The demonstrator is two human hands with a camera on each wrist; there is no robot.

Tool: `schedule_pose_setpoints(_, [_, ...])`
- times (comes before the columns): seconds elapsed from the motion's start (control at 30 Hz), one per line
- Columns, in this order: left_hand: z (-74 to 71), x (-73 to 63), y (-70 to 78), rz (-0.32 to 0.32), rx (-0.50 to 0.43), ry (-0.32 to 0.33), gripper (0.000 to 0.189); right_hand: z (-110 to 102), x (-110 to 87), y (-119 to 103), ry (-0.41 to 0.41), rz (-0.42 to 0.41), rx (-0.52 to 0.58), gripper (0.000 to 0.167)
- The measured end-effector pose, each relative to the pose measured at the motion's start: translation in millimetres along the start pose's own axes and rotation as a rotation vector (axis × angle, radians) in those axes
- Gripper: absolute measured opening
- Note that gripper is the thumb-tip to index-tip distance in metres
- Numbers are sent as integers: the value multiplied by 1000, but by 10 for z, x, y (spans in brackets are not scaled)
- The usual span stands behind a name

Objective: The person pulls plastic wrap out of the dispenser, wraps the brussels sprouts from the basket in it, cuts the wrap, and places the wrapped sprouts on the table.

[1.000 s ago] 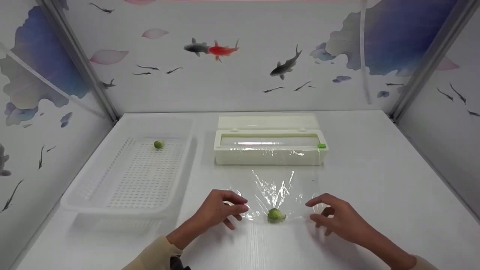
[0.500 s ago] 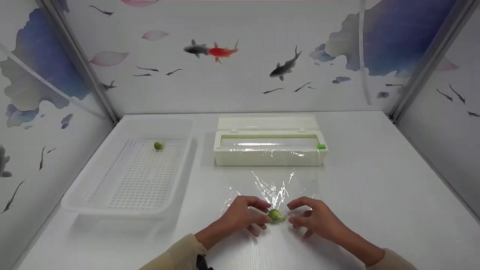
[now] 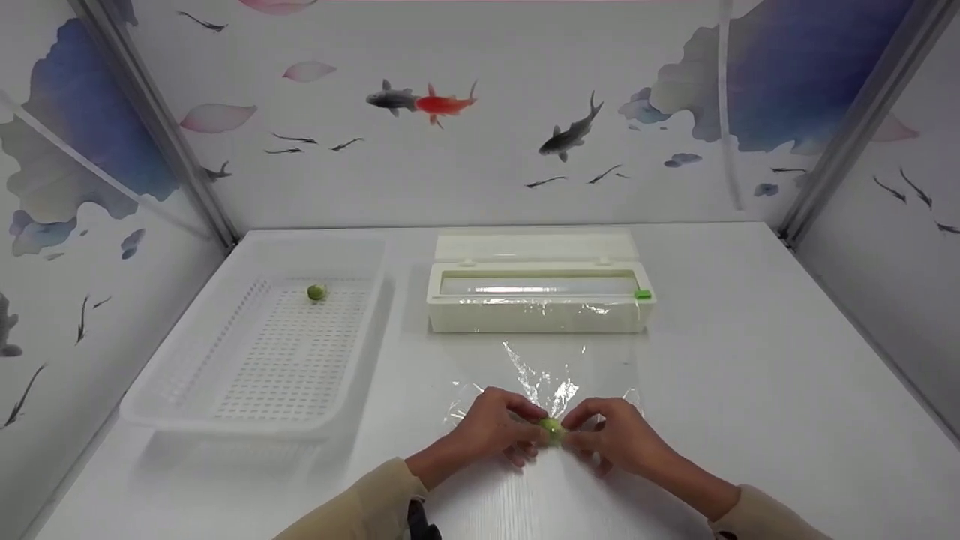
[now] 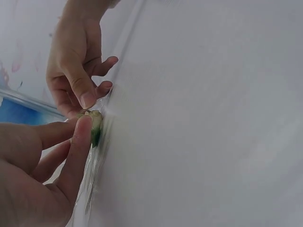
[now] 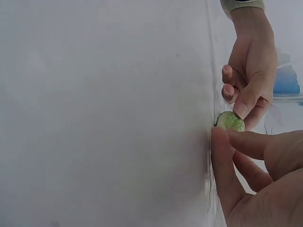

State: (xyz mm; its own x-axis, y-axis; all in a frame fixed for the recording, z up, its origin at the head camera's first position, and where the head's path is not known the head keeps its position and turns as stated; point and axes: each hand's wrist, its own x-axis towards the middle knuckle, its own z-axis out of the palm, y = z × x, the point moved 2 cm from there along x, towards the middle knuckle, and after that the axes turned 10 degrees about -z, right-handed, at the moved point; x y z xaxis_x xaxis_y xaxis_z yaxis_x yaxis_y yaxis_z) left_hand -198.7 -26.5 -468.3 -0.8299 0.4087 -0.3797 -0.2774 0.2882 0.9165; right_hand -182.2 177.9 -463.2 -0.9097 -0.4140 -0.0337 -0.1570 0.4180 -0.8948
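Observation:
A green Brussels sprout [image 3: 552, 429] lies at the near end of a sheet of clear cling film [image 3: 541, 375]. My left hand [image 3: 495, 429] pinches it from the left between thumb and fingers. From the other side, my right hand [image 3: 613, 435] holds it the same way, the two sets of fingertips almost meeting. In the left wrist view the sprout [image 4: 96, 130] shows a pale stem end; the right wrist view shows its light green leaves [image 5: 229, 121]. Fingers hide much of it in the head view.
Behind the hands stands a cream cling film dispenser [image 3: 536, 318], lid raised, with a green slider [image 3: 643, 294]; the film runs from it toward me. At left is a white perforated basket [image 3: 225, 426] containing another Brussels sprout [image 3: 317, 292]. Printed panels [image 3: 480, 180] surround the table.
Both hands have come inward from either side of the sprout, the left one first reaching it, and now pinch it together. The basket and dispenser have stayed in place.

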Motion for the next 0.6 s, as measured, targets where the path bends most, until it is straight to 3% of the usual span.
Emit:
schedule_pose_setpoints(0.17, [-38, 35, 5, -28, 23, -4, 20, -2, 35, 8, 18, 5, 0, 11])
schedule_pose_setpoints(0.43, [-116, 118, 43, -89, 75, -31, 17, 6, 33, -65, 87, 12, 61, 22])
schedule_pose_setpoints(0.6, [-129, 156, 48, -99, 89, -46, 17, 40, 38, -84, 89, -2, 35, 24])
